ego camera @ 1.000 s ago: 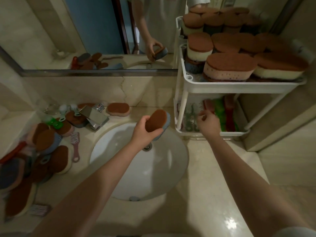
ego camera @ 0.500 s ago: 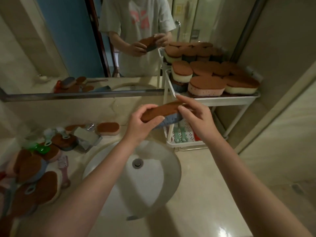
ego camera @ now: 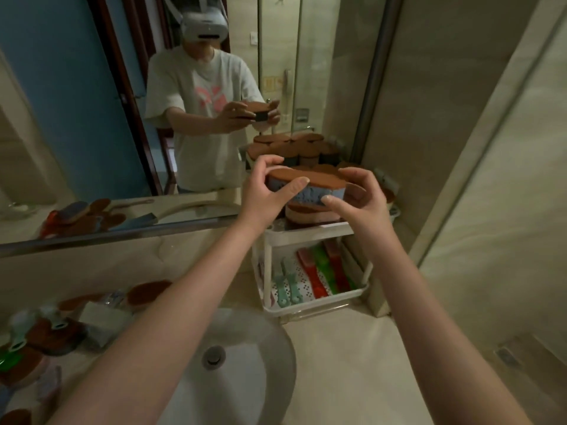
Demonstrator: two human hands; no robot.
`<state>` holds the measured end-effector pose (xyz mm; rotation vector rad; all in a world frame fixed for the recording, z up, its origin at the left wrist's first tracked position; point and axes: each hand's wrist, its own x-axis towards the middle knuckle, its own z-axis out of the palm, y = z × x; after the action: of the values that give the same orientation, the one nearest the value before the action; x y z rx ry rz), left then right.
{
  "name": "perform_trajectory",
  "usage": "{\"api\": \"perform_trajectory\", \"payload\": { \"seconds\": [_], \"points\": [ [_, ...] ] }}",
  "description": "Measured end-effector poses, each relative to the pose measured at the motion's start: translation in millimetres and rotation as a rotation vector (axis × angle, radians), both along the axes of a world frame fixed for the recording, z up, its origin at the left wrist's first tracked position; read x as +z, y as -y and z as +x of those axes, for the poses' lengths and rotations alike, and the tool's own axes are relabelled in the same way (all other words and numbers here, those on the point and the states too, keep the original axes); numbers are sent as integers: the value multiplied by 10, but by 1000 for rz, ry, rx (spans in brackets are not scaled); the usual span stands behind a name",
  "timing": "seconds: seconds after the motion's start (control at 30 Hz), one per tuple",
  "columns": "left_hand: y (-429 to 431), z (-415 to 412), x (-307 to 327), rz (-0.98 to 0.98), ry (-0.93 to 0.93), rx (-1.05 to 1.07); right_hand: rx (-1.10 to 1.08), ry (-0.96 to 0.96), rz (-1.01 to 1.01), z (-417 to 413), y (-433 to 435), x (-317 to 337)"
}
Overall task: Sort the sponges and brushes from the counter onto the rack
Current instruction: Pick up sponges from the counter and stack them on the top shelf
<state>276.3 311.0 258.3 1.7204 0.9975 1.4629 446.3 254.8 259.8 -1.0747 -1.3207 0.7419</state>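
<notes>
A blue sponge with a brown scouring top (ego camera: 310, 183) is held level above the upper shelf of the white two-tier rack (ego camera: 306, 236). My left hand (ego camera: 265, 194) grips its left end and my right hand (ego camera: 357, 199) grips its right end. Beneath it, a pink sponge (ego camera: 310, 213) and several other brown-topped sponges (ego camera: 291, 147) fill the upper shelf. The lower shelf holds teal, red and green brushes (ego camera: 319, 273). More sponges and brushes (ego camera: 46, 338) lie on the counter at the far left.
A round sink (ego camera: 233, 372) lies below my arms, with the tap (ego camera: 104, 320) to its left. The wall mirror (ego camera: 92, 118) reflects a person and the rack. A tiled wall (ego camera: 491, 210) stands close on the right of the rack.
Both hands have risen with the sponge from the rack's lower level to above the upper shelf. The view has tilted upward. One second ago only my left hand held it.
</notes>
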Motion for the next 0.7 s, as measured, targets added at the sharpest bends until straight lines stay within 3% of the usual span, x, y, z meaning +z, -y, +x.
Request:
{"api": "perform_trajectory", "payload": {
  "seconds": [0.17,0.3,0.5,0.7],
  "points": [
    [-333,399,142,-25,-123,10,-160,-48,46,308,-205,27],
    [-515,612,67,-55,-231,96,-424,-74,65,560,-389,-111],
    [-797,784,-3,-83,-724,43,-675,135,-24,832,-770,-127],
    [-830,819,-83,-34,-882,65,-673,406,-17,848,-1142,-101]
  ]
}}
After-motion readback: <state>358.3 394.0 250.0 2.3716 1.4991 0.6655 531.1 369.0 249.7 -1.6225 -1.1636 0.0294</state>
